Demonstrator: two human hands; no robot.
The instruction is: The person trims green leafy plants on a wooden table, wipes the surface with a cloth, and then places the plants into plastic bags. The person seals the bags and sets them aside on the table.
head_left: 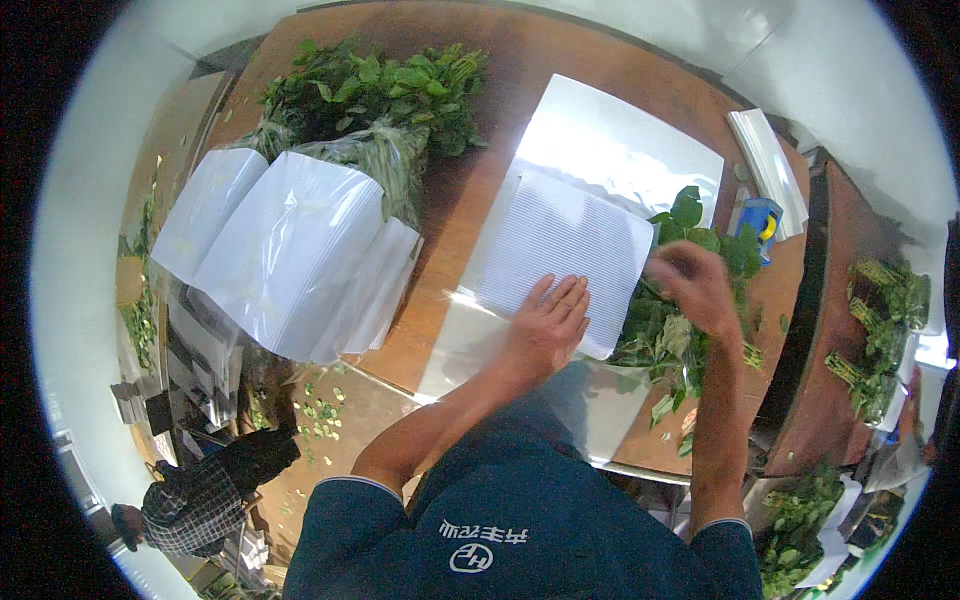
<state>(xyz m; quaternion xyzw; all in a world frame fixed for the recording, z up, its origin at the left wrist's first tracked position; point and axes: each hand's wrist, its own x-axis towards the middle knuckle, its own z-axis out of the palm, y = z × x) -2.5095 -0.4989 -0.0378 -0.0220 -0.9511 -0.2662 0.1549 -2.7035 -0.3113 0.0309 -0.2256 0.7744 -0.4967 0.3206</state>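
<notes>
My left hand (553,318) lies flat, fingers stretched out, on a white corrugated cardboard sheet (560,240). That sheet rests on a larger clear plastic wrap (620,125) spread over the brown table. At the sheet's right edge, leafy green stems (690,340) stick out beside and below my right hand (692,285). The right hand's fingers are curled close to the cardboard edge and the leaves, but they are blurred. Whether they hold anything cannot be made out.
Bundles wrapped in white corrugated board (290,240), with leafy tops (380,95), stand on the table's left. A blue tape dispenser (760,222) and long white strips (770,165) lie at the right edge. More bundles (885,320) sit farther right. Another person (200,500) is at lower left.
</notes>
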